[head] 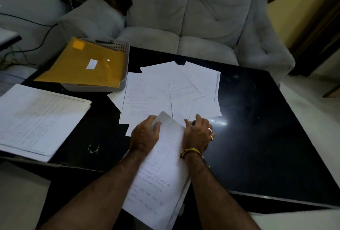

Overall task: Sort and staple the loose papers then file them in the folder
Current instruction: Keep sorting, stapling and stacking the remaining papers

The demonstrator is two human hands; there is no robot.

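A set of handwritten sheets (161, 180) lies tilted over the table's near edge, top corner lifted. My left hand (145, 136) pinches that top left corner. My right hand (198, 134), with a ring and a yellow wristband, grips the sheets' upper right edge with curled fingers. Something small and dark shows at its fingertips; I cannot tell what it is. Several loose white papers (171, 90) are fanned out just beyond my hands. A yellow folder (82, 64) rests in a grey basket (95, 88) at the back left.
A thick stack of printed papers (40, 119) sits at the left edge of the glossy black table (257, 137). A grey sofa (184, 18) stands right behind the table. Cables hang at the far left.
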